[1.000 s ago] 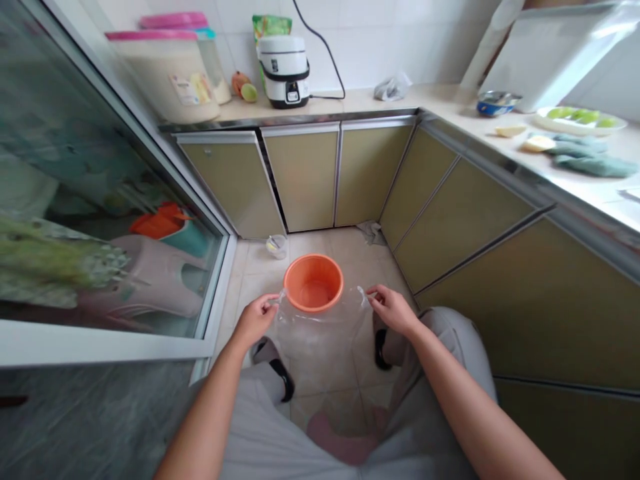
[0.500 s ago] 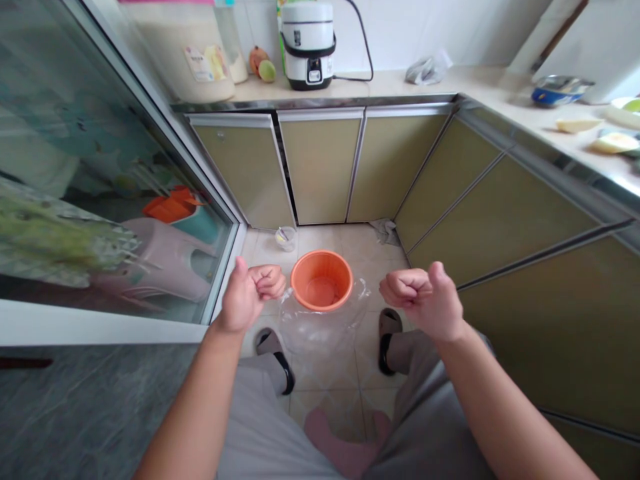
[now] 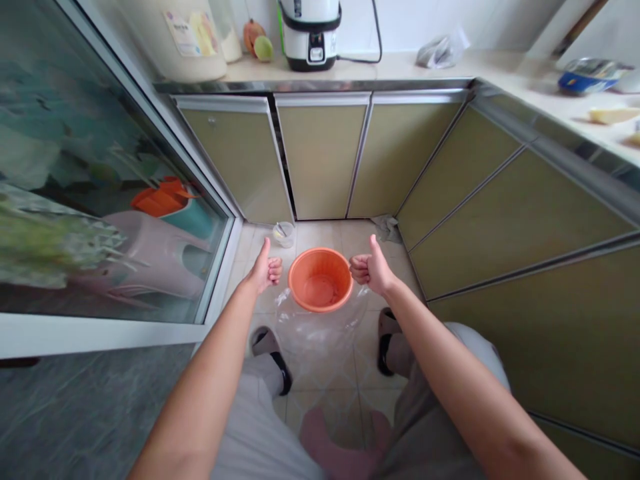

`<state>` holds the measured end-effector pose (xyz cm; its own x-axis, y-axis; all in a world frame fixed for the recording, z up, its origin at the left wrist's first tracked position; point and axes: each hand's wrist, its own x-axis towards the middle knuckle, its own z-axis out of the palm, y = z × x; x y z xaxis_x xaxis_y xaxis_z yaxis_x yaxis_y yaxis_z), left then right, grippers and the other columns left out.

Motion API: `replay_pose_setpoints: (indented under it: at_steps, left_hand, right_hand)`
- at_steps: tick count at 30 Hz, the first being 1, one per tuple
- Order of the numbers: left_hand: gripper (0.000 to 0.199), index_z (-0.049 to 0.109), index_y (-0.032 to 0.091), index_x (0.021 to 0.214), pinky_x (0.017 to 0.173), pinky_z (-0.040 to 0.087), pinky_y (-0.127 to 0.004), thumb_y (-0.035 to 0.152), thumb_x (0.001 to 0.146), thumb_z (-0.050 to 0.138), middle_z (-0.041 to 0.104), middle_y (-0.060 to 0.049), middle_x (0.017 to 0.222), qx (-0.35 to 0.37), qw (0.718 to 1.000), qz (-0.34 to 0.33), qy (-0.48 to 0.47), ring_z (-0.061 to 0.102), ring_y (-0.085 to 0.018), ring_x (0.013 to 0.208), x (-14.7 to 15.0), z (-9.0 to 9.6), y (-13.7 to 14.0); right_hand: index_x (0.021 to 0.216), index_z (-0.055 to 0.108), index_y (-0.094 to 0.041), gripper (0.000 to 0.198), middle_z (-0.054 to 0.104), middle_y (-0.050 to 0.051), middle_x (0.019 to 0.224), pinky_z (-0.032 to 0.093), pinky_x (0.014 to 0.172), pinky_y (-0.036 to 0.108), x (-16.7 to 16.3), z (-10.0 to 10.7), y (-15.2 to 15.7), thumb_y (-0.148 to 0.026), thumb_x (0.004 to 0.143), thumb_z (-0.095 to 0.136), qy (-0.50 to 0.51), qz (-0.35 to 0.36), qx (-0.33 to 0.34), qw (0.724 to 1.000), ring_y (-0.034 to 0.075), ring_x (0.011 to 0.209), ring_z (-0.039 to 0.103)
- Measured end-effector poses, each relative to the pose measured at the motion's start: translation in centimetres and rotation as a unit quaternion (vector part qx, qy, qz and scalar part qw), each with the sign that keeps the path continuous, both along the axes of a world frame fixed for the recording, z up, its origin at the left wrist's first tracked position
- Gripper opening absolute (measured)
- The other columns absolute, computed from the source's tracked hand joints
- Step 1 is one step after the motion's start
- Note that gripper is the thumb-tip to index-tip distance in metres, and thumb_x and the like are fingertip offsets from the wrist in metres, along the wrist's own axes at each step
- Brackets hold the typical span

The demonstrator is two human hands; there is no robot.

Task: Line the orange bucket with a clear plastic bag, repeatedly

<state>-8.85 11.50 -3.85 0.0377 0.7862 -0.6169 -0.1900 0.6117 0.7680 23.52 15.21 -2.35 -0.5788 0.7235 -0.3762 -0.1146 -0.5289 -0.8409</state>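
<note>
An orange plastic basin (image 3: 321, 283) stands on the tiled floor between my feet. Clear plastic sheeting (image 3: 320, 330) lies crumpled along its near side. Left of the basin, my left hand (image 3: 265, 268) is a fist with the thumb pointing up and nothing in it. My right hand (image 3: 373, 268) makes the same thumb-up fist at the basin's right side, also holding nothing. Both hands appear raised above the floor, and whether either touches the basin I cannot tell. A small clear plastic tub (image 3: 284, 234) sits on the floor beyond my left hand.
Cabinets (image 3: 323, 157) close off the far and right sides. Above them, the counter carries a rice cooker (image 3: 313, 37), a large container (image 3: 185, 40) and a plastic bag (image 3: 441, 50). A grey cloth (image 3: 385, 228) lies in the floor corner. A glass door (image 3: 100, 167) stands at left.
Both hands have moved inward and farther away from me, closer to the basin's sides, still as thumb-up fists. The view has tipped slightly downward. The basin stays in place.
</note>
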Motion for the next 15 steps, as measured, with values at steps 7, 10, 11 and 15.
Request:
replay_pose_setpoints:
  at_steps: [7,10,11,15]
  left_hand:
    - [0.056,0.056,0.022,0.082,0.063,0.044,-0.026,0.064,0.062,0.087,0.058,0.004,0.070,0.083,0.958,0.077,0.265,0.055,-0.013,0.062,-0.1,-6.0,-0.3]
    - [0.069,0.062,0.020,0.106,0.073,0.050,-0.029,0.048,0.053,0.097,0.071,-0.004,0.090,0.027,0.965,0.018,0.260,0.067,-0.019,0.080,-0.4,-9.5,-2.3]
    - [0.070,0.063,0.020,0.109,0.074,0.050,-0.029,0.046,0.054,0.097,0.073,-0.005,0.093,0.007,0.971,-0.014,0.240,0.068,-0.020,0.082,-0.5,-10.6,-3.1]
    - [0.056,0.066,0.018,0.100,0.065,0.046,-0.026,0.034,0.055,0.094,0.070,-0.001,0.080,-0.022,0.949,-0.135,0.285,0.065,-0.018,0.071,-1.0,-13.6,-5.4]
  right_hand:
    - [0.075,0.050,-0.022,0.037,0.056,0.000,0.069,0.038,0.055,0.024,0.8,-7.8,2.9,-0.055,0.088,0.062,-0.344,-0.223,0.128,0.903,0.014,0.062,0.048]
    - [0.106,0.060,-0.018,0.026,0.070,0.011,0.106,0.048,0.071,0.025,2.1,-12.8,2.4,-0.030,0.085,0.065,-0.480,-0.224,0.064,0.846,0.019,0.088,0.064]
    - [0.117,0.059,-0.017,0.034,0.069,0.014,0.115,0.050,0.073,0.025,2.4,-14.1,1.8,-0.026,0.084,0.065,-0.485,-0.212,0.037,0.848,0.020,0.092,0.066]
    - [0.129,0.056,-0.016,0.048,0.071,0.015,0.114,0.051,0.073,0.026,2.9,-16.9,-0.3,-0.021,0.083,0.071,-0.461,-0.158,-0.013,0.873,0.020,0.092,0.068]
